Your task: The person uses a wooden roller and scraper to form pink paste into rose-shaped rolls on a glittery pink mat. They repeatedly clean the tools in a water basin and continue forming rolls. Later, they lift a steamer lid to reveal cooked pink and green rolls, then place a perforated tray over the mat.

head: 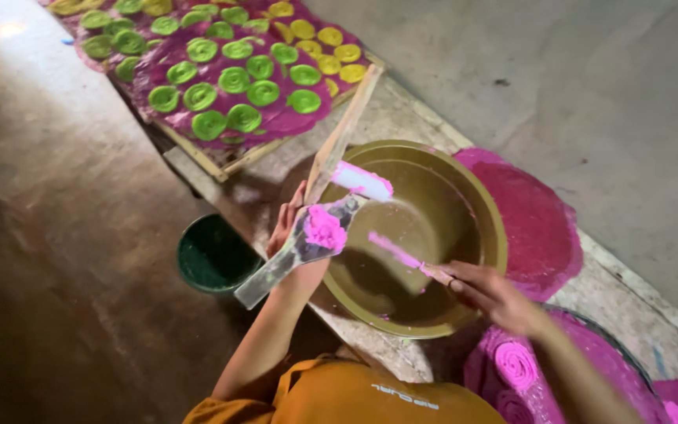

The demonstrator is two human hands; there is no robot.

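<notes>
Bare concrete floor fills the frame, with a low cement ledge (402, 118) running from upper centre to lower right; on it sits a wide olive-brown basin (464, 196), nearly scraped clean.

At centre, the left hand (288, 224) is closed around a flat metal blade (300, 247) carrying a lump of bright pink paste (325, 228); its fingers also rest against a long wooden stick (343, 129) that leans up toward the upper centre, with more pink paste on a smeared strip (362, 180) just beside it. Lower right of centre, the right hand (496, 294) pinches shut on a thin pink-coated scraper (402, 255) whose tip lies inside the basin.

Outward from there: a dark green bucket (213, 255) stands on the floor at left of the hands; pink discs (535, 220) lie flat right of the basin, and pink rolled coils (515, 365) sit at lower right.

Judging by the upper left, much is done: a wooden-framed tray (221, 161) holds many green coils (233, 78) and yellow coils (331, 39) on pink sheets; only paste remnants remain to gather.
</notes>
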